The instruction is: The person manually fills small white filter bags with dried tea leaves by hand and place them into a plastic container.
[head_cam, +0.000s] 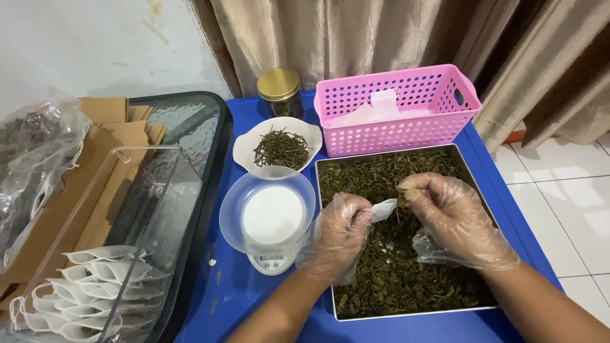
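Note:
Both of my hands wear thin clear plastic gloves and hover over a metal tray (475,184) full of dried green-brown leaves. My left hand (337,235) holds a small white filter bag (384,208) by its mouth. My right hand (454,219) pinches a tuft of dried leaves (406,185) just above and right of the bag's opening. The two hands are nearly touching.
A small digital scale with a clear bowl (270,219) stands left of the tray. Behind it sit a white bowl of dark twiggy herbs (278,147), a gold-lidded jar (279,92) and a pink basket (397,108). A clear bin (159,184) at the left holds several filled white bags (95,286).

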